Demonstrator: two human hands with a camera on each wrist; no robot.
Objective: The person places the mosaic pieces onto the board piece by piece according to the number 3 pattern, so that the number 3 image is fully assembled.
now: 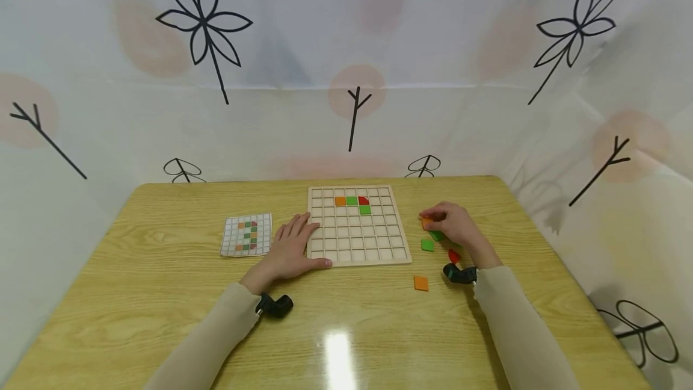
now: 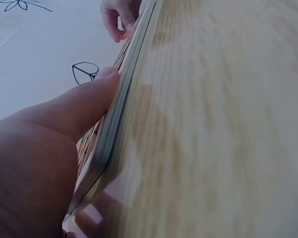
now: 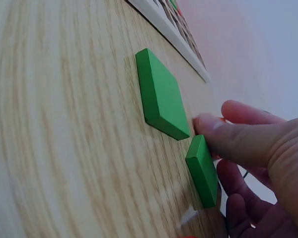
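A wooden grid board lies on the table. My left hand is spread around its lower left corner, the thumb on the front edge and the fingers at the left side. In the board's upper cells sit an orange tile, a green tile and a red rounded tile in a row, with another green tile below the red one. To the board's right, my right hand pinches an orange square tile between thumb and fingers. A loose green tile lies right under that thumb.
Near the right hand lie a second loose green tile and a red piece. Closer to me is an orange tile. Left of the board lies a card printed with a coloured grid pattern. A patterned cloth rises behind the table.
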